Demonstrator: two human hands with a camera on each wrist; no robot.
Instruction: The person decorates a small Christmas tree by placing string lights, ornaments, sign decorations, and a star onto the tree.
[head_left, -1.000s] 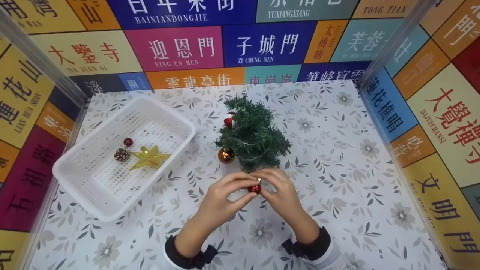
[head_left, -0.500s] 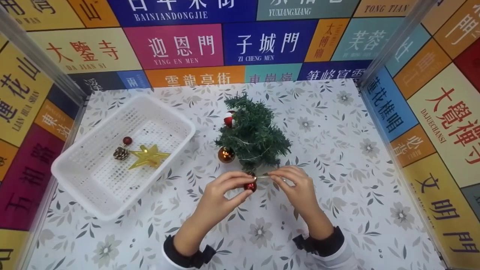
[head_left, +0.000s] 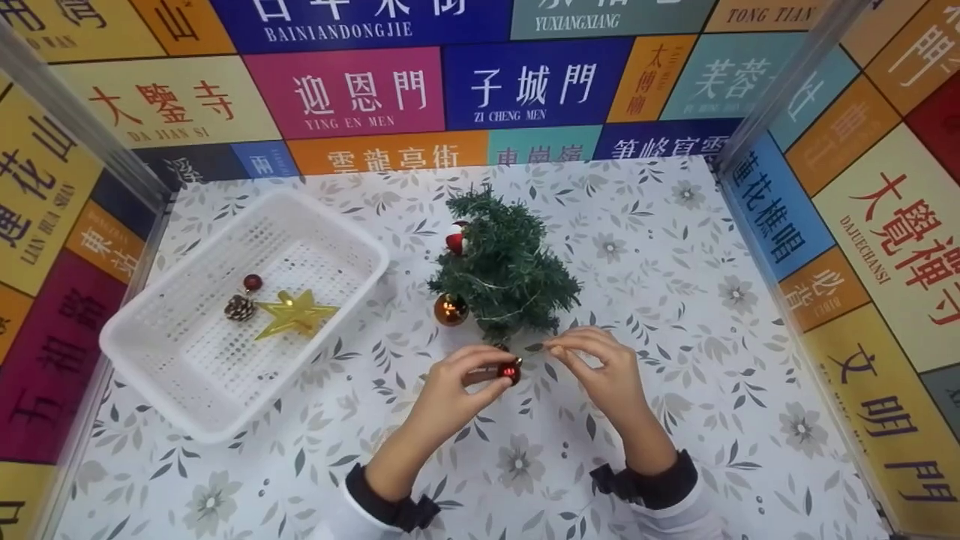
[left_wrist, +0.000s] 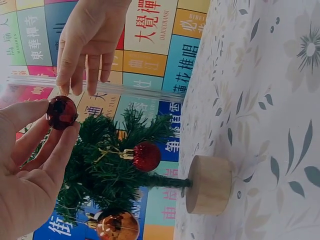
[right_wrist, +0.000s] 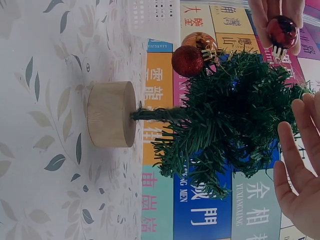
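My left hand (head_left: pixel 454 382) pinches a shiny red bauble (head_left: pixel 510 370) between thumb and fingers, just in front of a small green Christmas tree (head_left: pixel 510 262). To its right, the thumb and forefinger of my right hand (head_left: pixel 609 371) come together at the tips. In the left wrist view a thin gold string (left_wrist: pixel 63 91) runs from the bauble up to those fingertips. The tree stands upright on a round wooden base (left_wrist: pixel 210 185). On its branches hang a glittery red bauble (left_wrist: pixel 146 157), an orange-gold bauble (head_left: pixel 451 309) and a red-and-white ornament (head_left: pixel 455 240).
At the left stands a white perforated plastic basket (head_left: pixel 169 405). It holds a gold star (head_left: pixel 296 313), a pine cone (head_left: pixel 240 307) and a small dark red ball (head_left: pixel 252 282). Printed panels (head_left: pixel 360 90) wall the table (head_left: pixel 675 450) at the back and sides.
My right hand has drawn away to the right from the bauble, opening a gap between the hands. My left hand keeps the bauble, which has shifted slightly.
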